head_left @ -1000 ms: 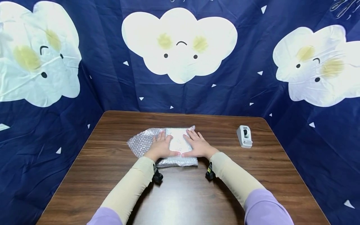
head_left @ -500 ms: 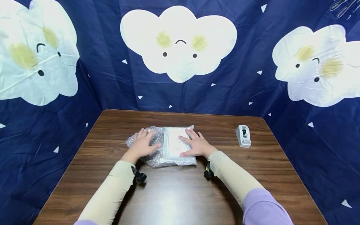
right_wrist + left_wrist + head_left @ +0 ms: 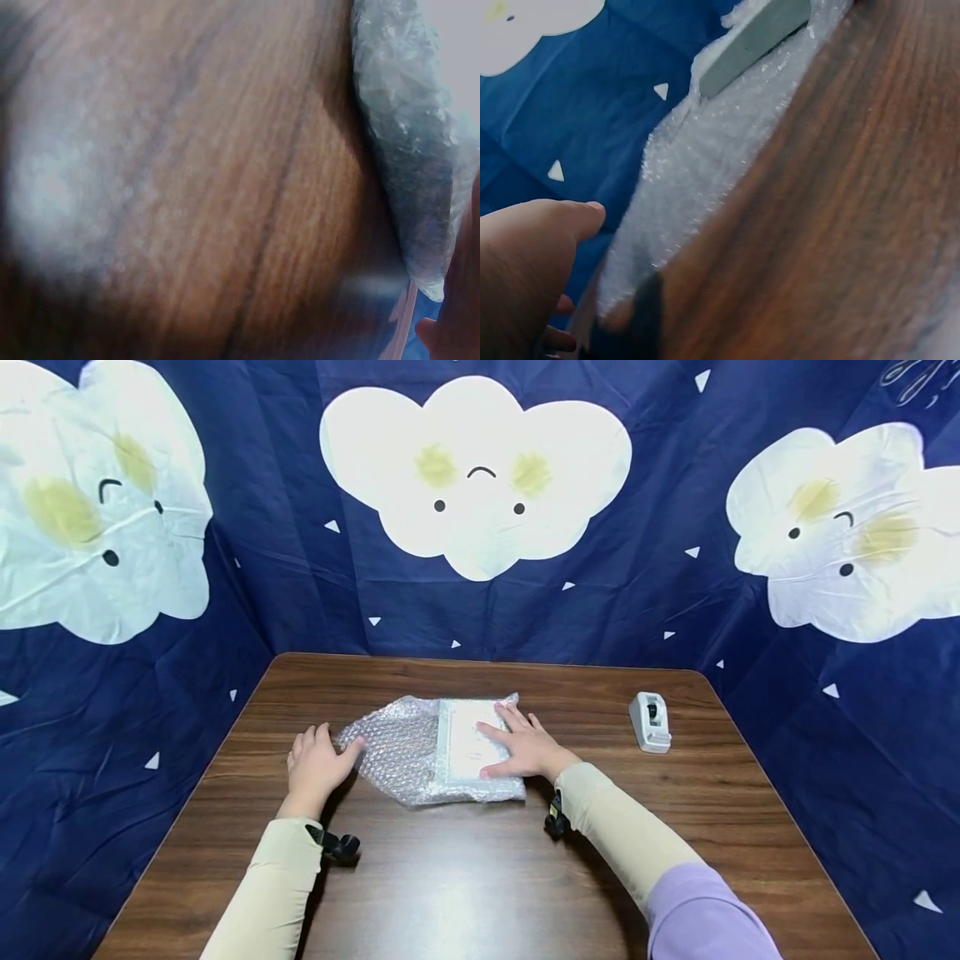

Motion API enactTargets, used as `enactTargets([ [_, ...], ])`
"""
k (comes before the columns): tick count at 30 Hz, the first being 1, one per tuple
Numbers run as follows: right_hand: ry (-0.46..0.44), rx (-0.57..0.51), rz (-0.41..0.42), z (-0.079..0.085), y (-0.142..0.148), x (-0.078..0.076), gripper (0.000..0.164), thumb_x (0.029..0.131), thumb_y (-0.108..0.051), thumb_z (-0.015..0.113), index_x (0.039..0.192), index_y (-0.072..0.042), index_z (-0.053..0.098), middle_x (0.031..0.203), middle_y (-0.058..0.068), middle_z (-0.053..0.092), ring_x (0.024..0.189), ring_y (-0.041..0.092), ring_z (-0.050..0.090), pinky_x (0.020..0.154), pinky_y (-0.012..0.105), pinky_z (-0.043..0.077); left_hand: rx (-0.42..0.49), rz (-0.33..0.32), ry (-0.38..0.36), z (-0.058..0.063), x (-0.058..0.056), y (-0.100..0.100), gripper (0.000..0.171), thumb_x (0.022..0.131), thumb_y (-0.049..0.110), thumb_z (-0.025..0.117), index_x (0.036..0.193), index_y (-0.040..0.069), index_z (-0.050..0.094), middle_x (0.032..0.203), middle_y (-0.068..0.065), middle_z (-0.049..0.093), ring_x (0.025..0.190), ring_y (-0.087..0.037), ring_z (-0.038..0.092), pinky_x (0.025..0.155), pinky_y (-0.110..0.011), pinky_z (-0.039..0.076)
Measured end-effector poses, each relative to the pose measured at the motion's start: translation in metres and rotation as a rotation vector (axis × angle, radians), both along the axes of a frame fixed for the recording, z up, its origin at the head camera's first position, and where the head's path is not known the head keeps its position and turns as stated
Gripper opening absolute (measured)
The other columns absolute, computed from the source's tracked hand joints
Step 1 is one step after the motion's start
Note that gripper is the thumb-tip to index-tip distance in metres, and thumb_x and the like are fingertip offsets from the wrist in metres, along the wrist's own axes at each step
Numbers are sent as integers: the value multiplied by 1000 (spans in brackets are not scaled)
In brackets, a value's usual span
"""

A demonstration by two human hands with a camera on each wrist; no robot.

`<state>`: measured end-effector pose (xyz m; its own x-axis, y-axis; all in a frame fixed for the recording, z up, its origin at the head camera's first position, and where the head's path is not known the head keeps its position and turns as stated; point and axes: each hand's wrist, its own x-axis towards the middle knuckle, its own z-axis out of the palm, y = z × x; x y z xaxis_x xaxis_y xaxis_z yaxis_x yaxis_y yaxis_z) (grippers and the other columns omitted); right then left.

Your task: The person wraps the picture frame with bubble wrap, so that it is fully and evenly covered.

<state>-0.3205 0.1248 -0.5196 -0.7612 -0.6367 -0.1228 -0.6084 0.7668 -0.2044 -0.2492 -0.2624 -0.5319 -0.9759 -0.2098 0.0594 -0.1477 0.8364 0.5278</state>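
Observation:
A flat white rectangular item (image 3: 463, 752), like a thin box or frame, lies on a sheet of bubble wrap (image 3: 401, 745) in the middle of the table. The wrap spreads out flat to its left and shows along its front edge. My right hand (image 3: 525, 752) rests with spread fingers on the item's right side. At the left end of the wrap is my left hand (image 3: 315, 768), its thumb right by the tip of the sheet and its fingers relaxed. In the left wrist view the item's pale edge (image 3: 754, 49) stands above the wrap (image 3: 712, 142).
A white tape dispenser (image 3: 651, 723) stands at the right back of the brown wooden table (image 3: 480, 877). Dark blue cloth with white clouds (image 3: 480, 477) hangs behind and on both sides. Small black cameras (image 3: 341, 846) sit at the wrists.
My left hand has lifted from the white item and moved left across the bubble wrap to its left end. My right hand has stayed on the item.

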Motion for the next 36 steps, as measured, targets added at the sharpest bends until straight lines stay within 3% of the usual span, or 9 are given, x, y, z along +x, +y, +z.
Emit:
enactTargets([
  [7,3,-13,-8,-5,0,-1,97,80,-86,51,161,-42,20,171,8,-3,156,27,-6,121,60,5,43,51,111,-18,-3,10,63,96,47,59,121,-10,59,150,-39,34,142,-54,25,116,-67,10],
  [12,-5,-27,-10,-8,-1,-1,97,80,-87,49,161,-43,19,171,6,-4,156,26,-7,121,61,5,239,45,237,-23,-5,16,48,95,34,64,104,-13,67,145,-30,46,136,-51,36,115,-61,21],
  [16,5,-39,-11,-8,0,-1,96,81,-85,52,161,-41,21,171,8,-2,156,28,-7,120,62,6,380,2,272,-24,-6,23,42,96,27,65,90,-14,70,142,-32,49,134,-52,39,113,-59,27],
  [19,9,-30,-11,-7,0,-1,96,81,-84,53,161,-42,21,171,9,-2,156,28,-6,121,62,6,446,-1,286,-25,-6,28,38,97,23,64,86,-13,69,144,-34,45,136,-53,35,114,-58,26],
  [21,6,-25,-12,-7,0,-1,96,81,-83,54,161,-42,20,171,8,-2,156,28,-6,121,62,6,472,4,308,-26,-6,30,33,99,21,62,92,-11,70,144,-35,44,136,-53,33,114,-59,25],
  [25,-1,-16,-16,-7,0,-2,95,82,-83,53,161,-43,19,171,7,-4,156,27,-8,121,62,6,476,25,355,-25,-8,34,28,101,18,58,103,-7,71,135,-32,53,132,-51,38,112,-59,24],
  [29,-2,-13,-18,-7,0,-2,95,82,-83,53,161,-44,18,171,7,-4,156,27,-8,121,62,6,461,36,390,-21,-10,38,29,102,17,55,93,-7,69,126,-31,59,124,-50,47,109,-58,29],
  [33,2,-6,-21,-7,0,-2,96,81,-85,52,161,-44,18,171,6,-3,156,26,-7,121,62,5,424,1,427,-14,-12,41,31,104,17,54,85,-6,65,120,-30,62,116,-49,53,104,-57,36],
  [36,4,6,-23,-7,0,-2,96,81,-86,51,161,-45,17,171,5,-4,156,25,-8,121,61,5,369,-41,449,-5,-13,43,30,104,19,53,91,-5,68,120,-28,64,116,-47,55,103,-56,38],
])
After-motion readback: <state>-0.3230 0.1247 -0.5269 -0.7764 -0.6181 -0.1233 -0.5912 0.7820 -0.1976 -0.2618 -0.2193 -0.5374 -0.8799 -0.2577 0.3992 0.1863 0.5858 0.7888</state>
